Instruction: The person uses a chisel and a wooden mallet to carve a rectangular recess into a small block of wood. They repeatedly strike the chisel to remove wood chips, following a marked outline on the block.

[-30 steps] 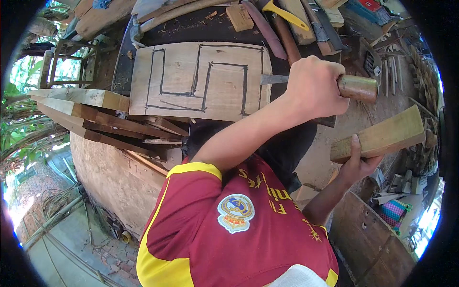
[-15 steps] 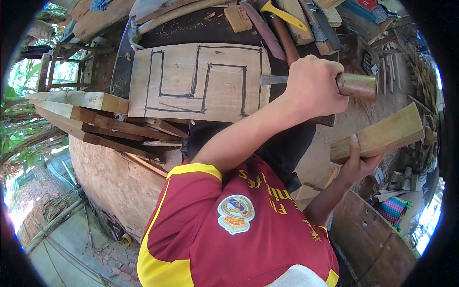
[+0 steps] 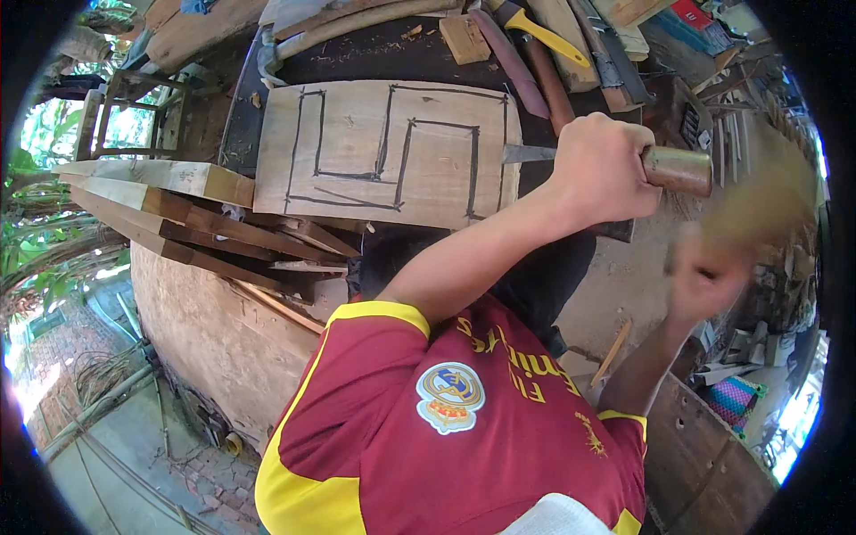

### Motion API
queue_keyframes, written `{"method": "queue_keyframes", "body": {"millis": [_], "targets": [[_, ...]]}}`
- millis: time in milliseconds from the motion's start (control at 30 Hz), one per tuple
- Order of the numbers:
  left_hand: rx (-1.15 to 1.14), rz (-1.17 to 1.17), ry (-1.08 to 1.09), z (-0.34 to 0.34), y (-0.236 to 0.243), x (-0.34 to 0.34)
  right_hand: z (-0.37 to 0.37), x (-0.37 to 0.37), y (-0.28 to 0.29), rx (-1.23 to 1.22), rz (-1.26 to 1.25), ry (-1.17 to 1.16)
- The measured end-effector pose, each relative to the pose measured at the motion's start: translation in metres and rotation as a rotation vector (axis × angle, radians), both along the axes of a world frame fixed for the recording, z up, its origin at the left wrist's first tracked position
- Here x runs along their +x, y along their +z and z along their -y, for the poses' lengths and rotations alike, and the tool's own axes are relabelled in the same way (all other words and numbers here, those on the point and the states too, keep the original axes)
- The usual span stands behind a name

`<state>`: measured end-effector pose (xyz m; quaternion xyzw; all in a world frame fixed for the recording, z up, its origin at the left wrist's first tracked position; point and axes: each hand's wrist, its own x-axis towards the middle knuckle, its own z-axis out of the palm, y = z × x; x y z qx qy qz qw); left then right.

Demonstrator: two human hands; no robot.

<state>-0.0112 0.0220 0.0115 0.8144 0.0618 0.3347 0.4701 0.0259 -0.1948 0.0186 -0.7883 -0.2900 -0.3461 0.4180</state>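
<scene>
My left hand (image 3: pixel 606 169) is wrapped round a chisel (image 3: pixel 687 170), its wooden handle sticking out to the right and its metal blade pointing left. The blade tip lies at the right-hand marked line of a pale wooden board (image 3: pixel 446 169). Thick black lines on the board draw a winding, stepped outline. On the right, my right hand (image 3: pixel 713 272) is closed on a wooden block-shaped mallet (image 3: pixel 762 196); both are smeared by motion. The mallet is raised beyond the chisel's butt end, apart from it.
Behind the board lie a small wood block (image 3: pixel 465 40), a yellow-handled tool (image 3: pixel 548 37), and long wooden handles on the dark bench (image 3: pixel 357 58). Cut timbers (image 3: pixel 223 214) are stacked at the left. A brown wooden panel (image 3: pixel 713 455) stands at the lower right.
My right hand has swung the mallet up and to the right. My left hand, the chisel and the board appear slightly further right in the view, still in the same arrangement.
</scene>
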Motion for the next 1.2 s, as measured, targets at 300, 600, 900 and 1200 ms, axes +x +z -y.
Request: {"method": "queue_keyframes", "body": {"millis": [300, 600, 900, 1200], "targets": [[-0.024, -0.029, -0.001, 0.005, 0.001, -0.001, 0.005, 0.006, 0.037, 0.803, -0.224, -0.154], [0.000, -0.013, -0.006, 0.002, 0.006, -0.003, -0.013, -0.020, 0.019, 0.439, -0.186, -0.044], [-0.033, 0.033, 0.020, -0.003, 0.005, -0.003, -0.009, -0.032, 0.013, 0.418, -0.278, -0.087], [-0.094, 0.074, 0.011, -0.008, 0.009, -0.008, -0.005, -0.018, 0.034, 0.375, -0.094, -0.050]]}}
